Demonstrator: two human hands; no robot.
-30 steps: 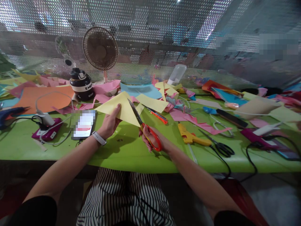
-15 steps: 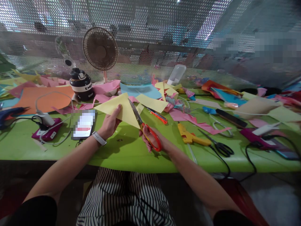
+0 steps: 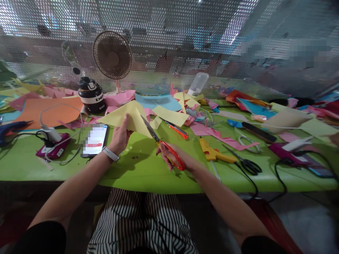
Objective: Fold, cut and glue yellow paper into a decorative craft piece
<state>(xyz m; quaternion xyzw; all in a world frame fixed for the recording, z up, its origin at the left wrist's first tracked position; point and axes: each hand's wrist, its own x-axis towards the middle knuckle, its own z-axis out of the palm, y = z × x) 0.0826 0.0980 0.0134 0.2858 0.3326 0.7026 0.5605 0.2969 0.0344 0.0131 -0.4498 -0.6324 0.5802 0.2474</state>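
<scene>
Left grip [image 3: 120, 138] closed on bent, sharp-cornered pale yellow paper [image 3: 133, 117], right grip [image 3: 166, 155] snug round red-handled scissors [image 3: 158, 140]

The left arm [image 3: 75, 183] slants up from the lower left to the left hand [image 3: 119, 139], thumb uppermost in a pinch; the right arm [image 3: 225, 199] slants from the lower right, right hand [image 3: 168, 156] curled near center.

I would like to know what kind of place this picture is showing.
Probably a paper-craft workspace: coloured paper scraps litter the green table, a yellow glue gun lies there, and the right hand holds red-handled scissors.
</scene>
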